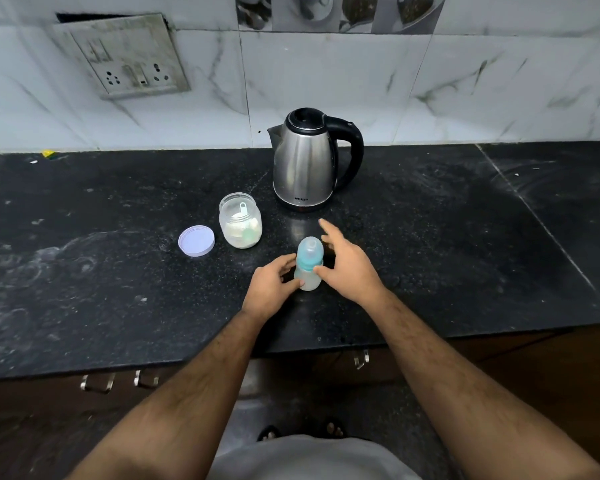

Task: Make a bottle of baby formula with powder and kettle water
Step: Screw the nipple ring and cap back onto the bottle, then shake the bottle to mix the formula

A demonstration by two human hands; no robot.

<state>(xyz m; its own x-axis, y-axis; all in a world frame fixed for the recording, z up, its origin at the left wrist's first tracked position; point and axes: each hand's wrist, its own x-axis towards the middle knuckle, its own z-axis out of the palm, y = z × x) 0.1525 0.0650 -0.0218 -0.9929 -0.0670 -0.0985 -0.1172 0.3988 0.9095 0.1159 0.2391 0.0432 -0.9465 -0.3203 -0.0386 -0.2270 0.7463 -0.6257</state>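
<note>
Bottle: small clear plastic baby bottle (308, 271) with a teal collar and pale blue teat cap, standing upright on the black speckled stone counter (447, 244), just in front of the kettle; cloudy whitish liquid fills its lower part.
Risk, tipping: the bottle is narrow and light, judged easy to knock over if either hand drags sideways on leaving it.
Risk, leaking: whether the collar is screwed fully home cannot be told; if loose, shaking would likely spill formula.
Left hand: left hand (272, 284) curled round the bottle's lower body, thumb and fingers gripping it.
Right hand: right hand (343, 263) spread, fingers nearly straight; thumb tip touches the bottle just under the collar, the other fingers reach past the cap toward the kettle, holding nothing.
Kettle: stainless steel electric kettle (305, 161) with black lid and handle, the landmark, standing near the wall.
Jar: clear plastic powder jar (240, 221), open, white scoop inside, to the kettle's front left.
Lid: round lilac lid (196, 240), flat on the counter, beside the jar on the side away from the kettle.
</note>
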